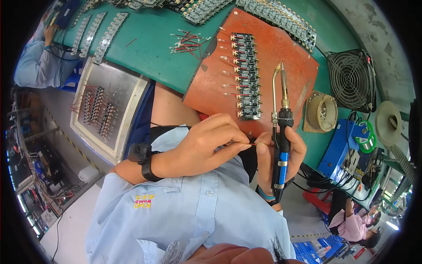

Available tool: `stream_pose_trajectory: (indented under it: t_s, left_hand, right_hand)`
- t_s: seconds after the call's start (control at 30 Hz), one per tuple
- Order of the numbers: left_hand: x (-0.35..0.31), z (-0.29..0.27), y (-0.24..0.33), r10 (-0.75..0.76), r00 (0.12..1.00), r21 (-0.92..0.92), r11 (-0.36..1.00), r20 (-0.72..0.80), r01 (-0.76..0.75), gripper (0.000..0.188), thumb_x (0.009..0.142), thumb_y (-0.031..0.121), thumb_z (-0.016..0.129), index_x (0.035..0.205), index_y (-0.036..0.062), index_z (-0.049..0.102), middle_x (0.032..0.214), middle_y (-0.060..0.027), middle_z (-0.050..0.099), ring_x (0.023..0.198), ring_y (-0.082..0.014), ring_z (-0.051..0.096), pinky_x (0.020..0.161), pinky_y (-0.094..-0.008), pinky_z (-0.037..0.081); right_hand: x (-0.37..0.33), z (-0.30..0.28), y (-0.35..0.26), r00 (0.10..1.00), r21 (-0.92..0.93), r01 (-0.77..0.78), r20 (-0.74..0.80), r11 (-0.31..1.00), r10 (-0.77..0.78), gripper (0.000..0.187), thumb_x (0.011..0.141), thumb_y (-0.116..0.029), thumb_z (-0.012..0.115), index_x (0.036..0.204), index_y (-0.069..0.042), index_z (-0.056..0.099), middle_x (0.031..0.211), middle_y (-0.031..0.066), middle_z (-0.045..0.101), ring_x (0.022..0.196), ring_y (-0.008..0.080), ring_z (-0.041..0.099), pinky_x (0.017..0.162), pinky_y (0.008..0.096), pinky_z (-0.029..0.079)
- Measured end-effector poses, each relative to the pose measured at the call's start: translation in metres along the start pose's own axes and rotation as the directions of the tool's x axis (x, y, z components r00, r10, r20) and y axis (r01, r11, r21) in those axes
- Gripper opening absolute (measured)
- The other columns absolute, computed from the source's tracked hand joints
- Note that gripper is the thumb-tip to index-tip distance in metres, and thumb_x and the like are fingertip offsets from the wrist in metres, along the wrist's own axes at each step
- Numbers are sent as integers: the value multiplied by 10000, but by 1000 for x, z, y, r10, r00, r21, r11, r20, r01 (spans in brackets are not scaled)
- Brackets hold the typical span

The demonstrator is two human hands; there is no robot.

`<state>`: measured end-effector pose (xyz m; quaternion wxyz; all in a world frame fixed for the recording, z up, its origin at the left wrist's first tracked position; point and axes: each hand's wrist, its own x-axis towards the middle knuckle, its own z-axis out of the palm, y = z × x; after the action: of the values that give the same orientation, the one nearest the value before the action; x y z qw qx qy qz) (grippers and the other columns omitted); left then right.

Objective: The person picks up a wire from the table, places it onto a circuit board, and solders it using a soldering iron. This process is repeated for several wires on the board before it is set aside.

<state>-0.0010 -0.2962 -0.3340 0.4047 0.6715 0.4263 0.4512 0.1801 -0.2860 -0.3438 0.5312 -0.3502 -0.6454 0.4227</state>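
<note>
My left hand is closed, its thumb and fingertips pinching one end of a short thin red wire in front of my chest. At the wire's other end are the fingertips of my right hand. That hand is also wrapped round a black and blue soldering iron, whose tip points away from me; a thin brass tube runs alongside it. Just beyond my hands, a panel of small circuit boards lies on a reddish-brown mat. Short red-wired parts stick out from its left side.
More red-wired pieces lie loose on the green table. Board strips line the far side. At right are a fan, a round pot and a blue station. A tray sits left; another person works far left.
</note>
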Motion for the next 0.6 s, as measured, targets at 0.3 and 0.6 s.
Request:
stream_pose_trajectory:
  t_s: [0.3,0.6]
  left_hand:
    - [8,1,-8,321,942,230,928,-97,-292,192,719,16,759,888,29,669,801,-60,583,676,-201,547,581,-299,424]
    - [7,-13,-3,-115,992,-205,973,-49,103,86,817,17,690,863,22,617,767,-22,565,678,-105,539,567,-242,411]
  right_hand:
    - [7,-1,2,1000,20,15,-5,1000,-15,509,839,78,601,1276,2,350,847,119,590,727,146,578,689,296,502]
    - [15,2,-3,979,38,-87,-180,995,93,540,827,24,607,1305,10,356,808,94,568,743,181,565,717,339,487]
